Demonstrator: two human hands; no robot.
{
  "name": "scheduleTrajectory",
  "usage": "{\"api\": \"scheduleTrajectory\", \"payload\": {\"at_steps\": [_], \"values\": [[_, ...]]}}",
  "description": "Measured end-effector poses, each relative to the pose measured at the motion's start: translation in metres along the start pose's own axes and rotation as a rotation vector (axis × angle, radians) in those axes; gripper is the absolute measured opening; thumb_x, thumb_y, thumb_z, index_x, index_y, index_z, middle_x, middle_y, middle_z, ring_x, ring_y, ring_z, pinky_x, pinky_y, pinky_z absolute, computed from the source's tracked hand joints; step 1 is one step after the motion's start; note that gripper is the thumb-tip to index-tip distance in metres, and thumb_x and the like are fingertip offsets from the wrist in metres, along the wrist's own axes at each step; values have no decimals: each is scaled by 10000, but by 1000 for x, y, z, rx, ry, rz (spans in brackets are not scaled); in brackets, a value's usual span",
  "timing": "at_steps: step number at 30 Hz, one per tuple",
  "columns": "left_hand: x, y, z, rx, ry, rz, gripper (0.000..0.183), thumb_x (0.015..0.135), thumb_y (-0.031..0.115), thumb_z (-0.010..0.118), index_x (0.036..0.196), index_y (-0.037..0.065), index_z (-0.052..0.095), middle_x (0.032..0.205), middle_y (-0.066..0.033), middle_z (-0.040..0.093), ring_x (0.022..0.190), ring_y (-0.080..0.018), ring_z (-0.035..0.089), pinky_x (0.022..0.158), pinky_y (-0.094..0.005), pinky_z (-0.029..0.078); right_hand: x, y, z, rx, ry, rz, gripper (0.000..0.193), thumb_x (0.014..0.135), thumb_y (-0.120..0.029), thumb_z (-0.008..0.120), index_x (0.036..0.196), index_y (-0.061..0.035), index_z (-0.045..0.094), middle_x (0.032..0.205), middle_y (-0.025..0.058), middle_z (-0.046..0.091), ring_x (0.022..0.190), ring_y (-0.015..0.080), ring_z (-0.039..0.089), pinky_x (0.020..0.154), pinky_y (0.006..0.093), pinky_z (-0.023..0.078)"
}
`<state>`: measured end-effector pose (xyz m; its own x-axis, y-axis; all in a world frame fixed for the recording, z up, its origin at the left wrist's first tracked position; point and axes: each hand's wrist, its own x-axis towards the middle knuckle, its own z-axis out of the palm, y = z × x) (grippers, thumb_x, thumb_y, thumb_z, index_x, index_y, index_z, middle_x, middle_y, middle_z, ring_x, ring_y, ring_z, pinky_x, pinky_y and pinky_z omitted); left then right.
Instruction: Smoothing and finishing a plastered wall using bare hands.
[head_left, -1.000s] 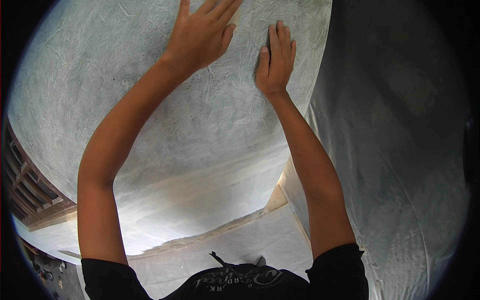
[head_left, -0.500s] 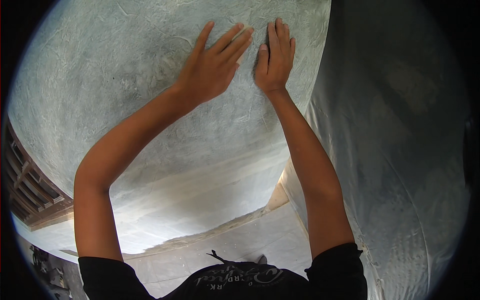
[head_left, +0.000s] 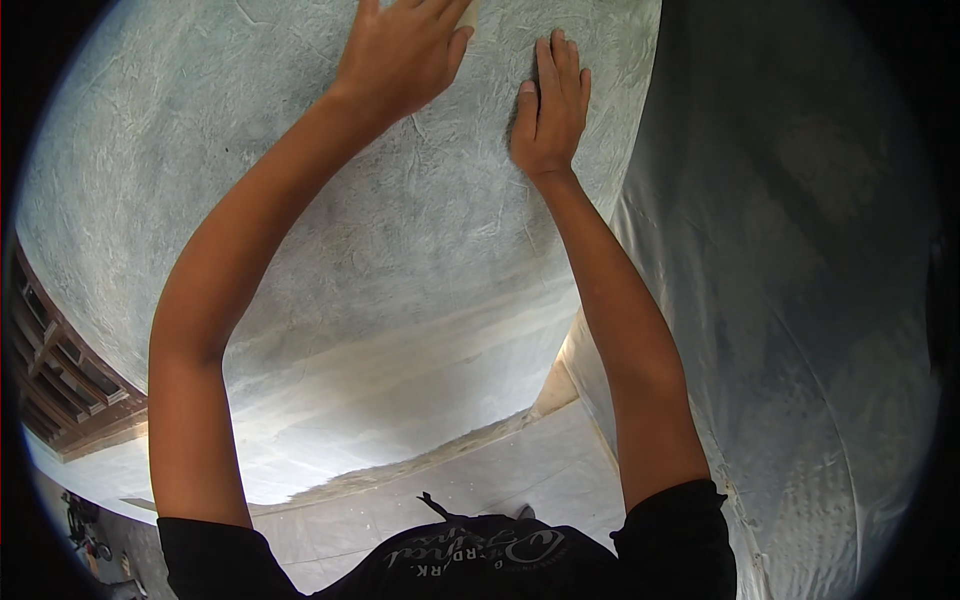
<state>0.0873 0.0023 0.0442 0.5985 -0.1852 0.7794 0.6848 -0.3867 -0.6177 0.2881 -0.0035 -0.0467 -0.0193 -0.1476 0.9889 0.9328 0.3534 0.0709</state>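
Note:
My left hand (head_left: 402, 55) is at the top edge of the head view, its fingertips cut off by the frame. It presses a pale, flat piece (head_left: 470, 14) against the rough grey-green wall (head_left: 300, 230). Only a sliver of that piece shows beside the fingers, so its kind is unclear. To its right, my right hand (head_left: 553, 115) rests on the same wall with fingers stretched out and thumb apart, holding nothing visible.
Dark plastic-like sheeting (head_left: 790, 300) hangs along the right. A brown wooden lattice (head_left: 65, 365) is set in the wall at left. Below lies a pale tiled floor (head_left: 400, 525), with dark objects (head_left: 90, 530) at lower left.
My left hand has slid up and to the left along the wall with the pale piece, away from my right hand. The right hand has barely moved.

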Motion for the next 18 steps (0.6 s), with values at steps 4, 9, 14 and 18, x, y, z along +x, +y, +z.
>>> {"api": "scheduleTrajectory", "payload": {"at_steps": [4,9,14,18], "values": [[-24,30,1,-29,-214,-66,581,1006,337,604,1546,157,486,1636,-3,422,1528,-163,344,1266,-573,165,-3,6,-5,-2,-6,14,545,994,-188,464,1515,-34,493,1617,180,427,1520,399,340,1240,584,166],[-16,13,6,-61,56,-26,609,1002,291,622,1569,150,451,1669,-4,370,1550,-166,307,1260,-594,171,0,-1,-5,2,-10,13,546,995,-190,464,1518,-34,489,1615,183,429,1522,399,338,1240,586,166],[-30,42,12,19,-71,-35,582,993,316,623,1537,156,495,1620,0,449,1517,-154,361,1258,-594,172,-2,6,-7,-11,-21,17,552,992,-182,466,1524,-33,480,1621,182,421,1526,395,330,1243,584,155],[-28,35,9,-57,-4,26,562,1014,301,588,1544,144,487,1600,-8,475,1502,-154,383,1236,-608,196,0,3,-4,4,-20,14,556,991,-180,468,1526,-30,476,1623,183,418,1529,392,326,1244,581,152]]}}
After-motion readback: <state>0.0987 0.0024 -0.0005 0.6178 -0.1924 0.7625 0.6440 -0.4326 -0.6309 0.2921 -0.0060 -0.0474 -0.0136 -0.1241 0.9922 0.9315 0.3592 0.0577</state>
